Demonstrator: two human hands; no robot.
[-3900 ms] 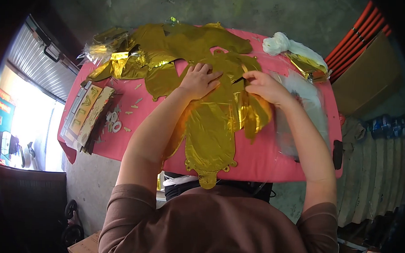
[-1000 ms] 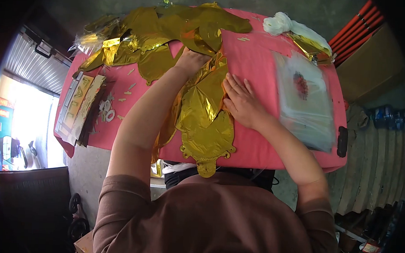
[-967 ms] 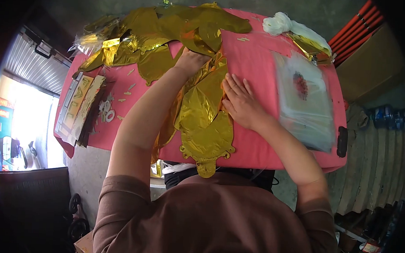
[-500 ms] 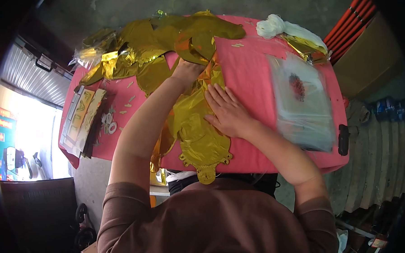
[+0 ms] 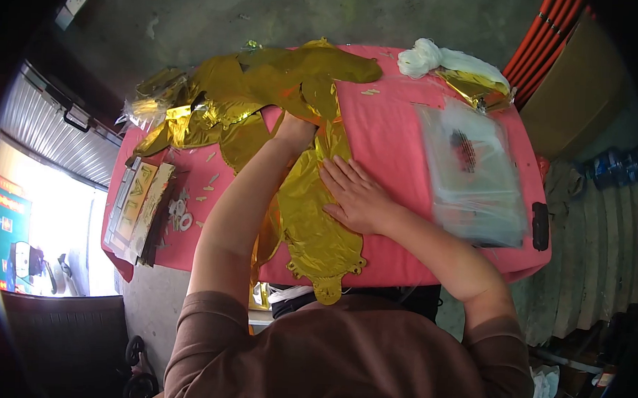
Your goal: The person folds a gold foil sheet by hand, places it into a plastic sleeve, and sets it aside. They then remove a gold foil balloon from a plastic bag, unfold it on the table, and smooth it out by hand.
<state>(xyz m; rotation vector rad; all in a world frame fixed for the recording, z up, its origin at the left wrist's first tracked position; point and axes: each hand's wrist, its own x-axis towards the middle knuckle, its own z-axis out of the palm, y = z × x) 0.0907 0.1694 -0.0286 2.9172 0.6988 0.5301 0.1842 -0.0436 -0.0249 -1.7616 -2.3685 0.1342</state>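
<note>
A flat, deflated gold foil balloon (image 5: 318,227) lies down the middle of the table, its scalloped end and rounded tab hanging over the near edge. My right hand (image 5: 358,197) rests flat on the balloon's right side, fingers stretched out. Farther up, my left hand (image 5: 297,132) reaches in at a fold of the foil; its fingers are hidden beneath it, so I cannot see whether they grip. More gold foil (image 5: 246,82) spreads in overlapping sheets across the back and left of the table.
The table has a pink cloth (image 5: 386,131). Clear plastic bags (image 5: 469,177) are stacked at right, below a bundle of white string (image 5: 453,61). At left stand a box of cards (image 5: 133,205) and small white scraps (image 5: 181,218). Red poles (image 5: 543,41) lean beyond the back right corner.
The foil flap over my left hand has dropped and flattened. My right hand stays on the balloon's right side. The whole view has shifted slightly.
</note>
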